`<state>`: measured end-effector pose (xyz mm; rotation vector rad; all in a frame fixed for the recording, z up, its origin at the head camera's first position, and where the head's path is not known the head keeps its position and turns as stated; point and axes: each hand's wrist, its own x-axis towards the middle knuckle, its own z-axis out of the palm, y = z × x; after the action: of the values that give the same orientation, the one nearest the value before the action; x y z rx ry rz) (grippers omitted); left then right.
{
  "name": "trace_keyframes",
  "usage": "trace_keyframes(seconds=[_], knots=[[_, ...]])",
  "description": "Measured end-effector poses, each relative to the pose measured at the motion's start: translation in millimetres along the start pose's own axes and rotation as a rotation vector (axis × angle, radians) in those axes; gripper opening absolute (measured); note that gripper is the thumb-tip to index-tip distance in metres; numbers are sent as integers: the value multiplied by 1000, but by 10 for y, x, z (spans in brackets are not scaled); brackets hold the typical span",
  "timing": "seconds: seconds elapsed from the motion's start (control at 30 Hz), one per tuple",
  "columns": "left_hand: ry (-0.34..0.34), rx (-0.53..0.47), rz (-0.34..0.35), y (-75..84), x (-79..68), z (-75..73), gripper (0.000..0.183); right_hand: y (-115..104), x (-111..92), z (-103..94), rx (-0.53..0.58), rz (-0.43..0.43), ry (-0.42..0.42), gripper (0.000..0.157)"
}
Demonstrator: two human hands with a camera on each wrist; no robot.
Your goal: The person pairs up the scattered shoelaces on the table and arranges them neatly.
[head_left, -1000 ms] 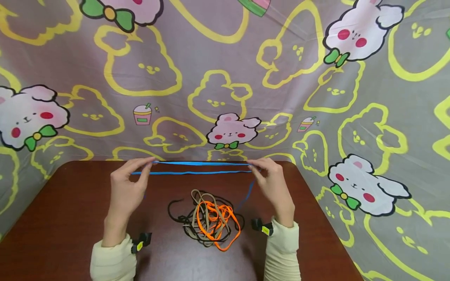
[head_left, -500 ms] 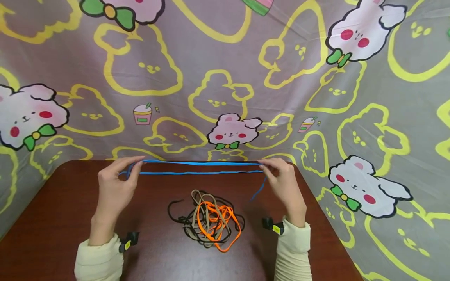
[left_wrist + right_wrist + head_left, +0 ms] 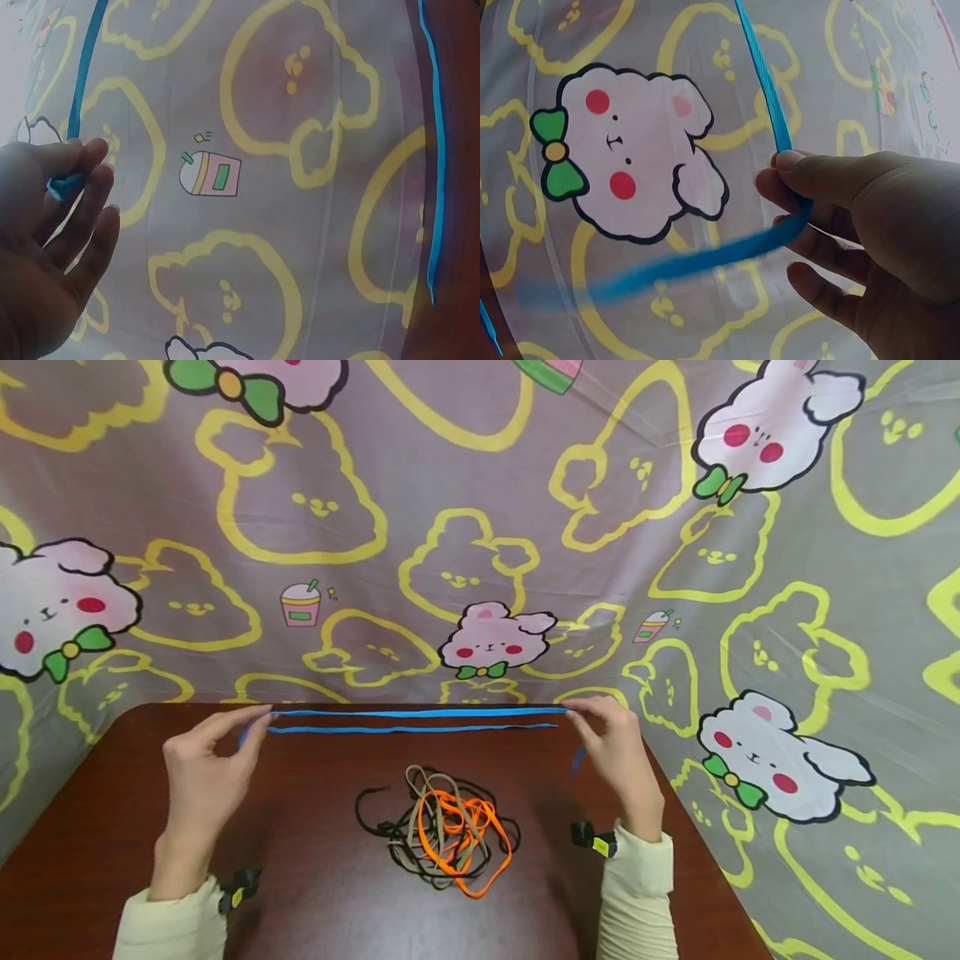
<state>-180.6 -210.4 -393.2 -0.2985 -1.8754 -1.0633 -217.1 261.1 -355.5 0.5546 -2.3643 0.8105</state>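
A blue shoelace [image 3: 450,713] is stretched nearly straight between my two hands, near the table's far edge. My left hand [image 3: 206,768] pinches it between thumb and index finger; in the left wrist view a bit of blue lace [image 3: 64,185] shows below the thumb. My right hand [image 3: 617,756] pinches the other part, and a loose tail [image 3: 697,259] hangs from the fingers, blurred in the right wrist view. Another blue shoelace [image 3: 405,729] lies straight along the far side of the table, its tipped end [image 3: 433,289] visible in the left wrist view.
A tangled pile of orange [image 3: 502,860], beige and black laces sits mid-table, between my forearms. Behind the brown table [image 3: 315,827] hangs a grey cloth [image 3: 420,468] printed with cartoon animals, and it also runs along the right side. Small black cameras [image 3: 246,885] sit on both wrists.
My hands have moved apart, the left hand farther left and the right hand a little right, lengthening the stretch of blue shoelace between them. The pile and the blue lace on the table have stayed put.
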Motion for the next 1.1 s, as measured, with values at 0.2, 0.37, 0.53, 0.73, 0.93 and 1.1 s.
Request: trace_keyframes(seconds=[0.2, 0.37, 0.53, 0.73, 0.93, 1.1], knots=[[51, -6, -59, -42, -20, -70, 17, 111, -36, -2, 10, 13, 12, 16], [39, 86, -21, -139, -21, -124, 17, 184, -101, -15, 3, 52, 16, 15], [45, 171, -36, -262, -25, -195, 19, 242, -155, -22, 13, 98, -3, 15], [72, 241, -140, -316, -25, -310, 17, 343, -184, 6, -18, 110, -14, 16], [48, 298, -153, -417, -44, -370, 21, 436, -211, -3, -23, 143, -37, 15], [21, 391, -218, -497, -75, -424, 18, 516, -214, -19, -31, 178, -55, 11]])
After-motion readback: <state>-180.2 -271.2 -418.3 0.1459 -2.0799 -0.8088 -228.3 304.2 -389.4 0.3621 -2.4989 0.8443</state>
